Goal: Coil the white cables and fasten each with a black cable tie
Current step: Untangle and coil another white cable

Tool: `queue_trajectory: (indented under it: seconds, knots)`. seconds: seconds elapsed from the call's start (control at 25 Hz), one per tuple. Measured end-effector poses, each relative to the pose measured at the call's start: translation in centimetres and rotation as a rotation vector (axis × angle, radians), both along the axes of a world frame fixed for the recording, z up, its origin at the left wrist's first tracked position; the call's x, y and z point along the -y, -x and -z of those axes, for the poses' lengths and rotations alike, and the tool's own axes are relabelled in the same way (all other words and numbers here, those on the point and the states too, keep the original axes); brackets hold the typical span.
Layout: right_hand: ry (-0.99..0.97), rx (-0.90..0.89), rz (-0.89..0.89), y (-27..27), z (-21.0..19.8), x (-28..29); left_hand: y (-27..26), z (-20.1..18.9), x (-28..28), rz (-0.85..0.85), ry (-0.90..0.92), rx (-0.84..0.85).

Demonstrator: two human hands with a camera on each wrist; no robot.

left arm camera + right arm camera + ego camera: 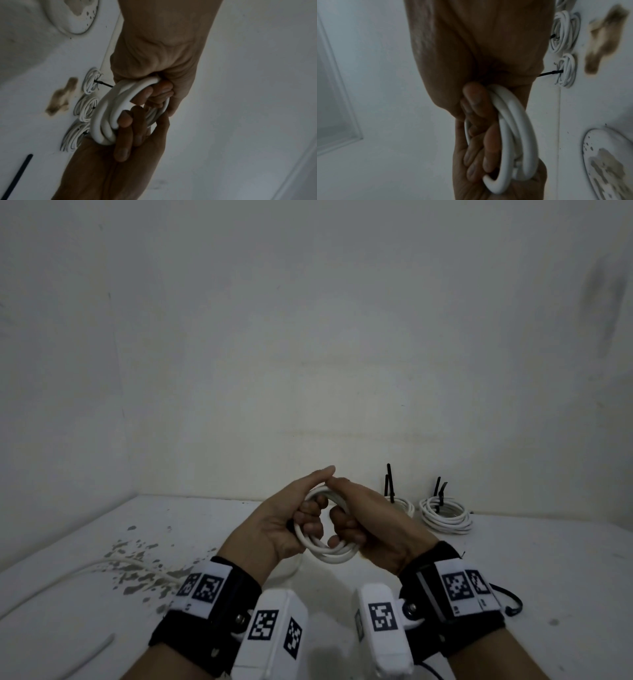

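1. The worst that could happen, I'd say, is the coil (pixel 325 529) springing open. Both hands hold it up in the air above the table (pixel 534 563), with no tie on it that I can see, so if either grip slackens to reach for a tie the stiff loops may fan out.

2. The left hand (pixel 287 518) is closed round the coil's left side, fingers curled through the middle. The right hand (pixel 363 522) grips the right side the same way, and the thumbs meet over the top.

3. A tail of cable (pixel 133 566) trails off to the left across the table; it appears to belong to the cable being wound (I can't trace the join under the wrist). If so, it could snag or tug the loops crooked as more is taken up.

4. The one loose black tie (pixel 18 174) I can spot lies flat on the table, apart from the hands, so fetching it means freeing a hand.

5. The coil itself is thick, smooth white cable in a few overlapping turns, roughly round and not neatly stacked; in the right wrist view one blunt cable end (pixel 486 180) pokes free near the left hand's fingers.

6. Three finished bundles (pixel 89 106) sit in a row on the table by the wall, made of thinner-looking white cable, with black tie tails sticking out.
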State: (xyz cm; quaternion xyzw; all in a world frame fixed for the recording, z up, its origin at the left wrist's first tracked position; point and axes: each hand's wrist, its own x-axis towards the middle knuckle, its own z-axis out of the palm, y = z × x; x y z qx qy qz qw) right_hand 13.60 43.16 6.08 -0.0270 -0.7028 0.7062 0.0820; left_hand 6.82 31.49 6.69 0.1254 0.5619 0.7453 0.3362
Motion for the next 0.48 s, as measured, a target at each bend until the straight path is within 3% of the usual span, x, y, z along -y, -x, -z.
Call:
queue_trajectory:
  seconds: [0.2,0.48]
  knots:
    - [-0.079,0.018,0.033,0.1,0.3,0.2,0.6,1.0,-0.3,-0.006,-0.008,0.061]
    - [0.303,-0.183,0.371,0.5,-0.7,0.2,-0.1,0.9,-0.5,0.066,-0.352,0.049]
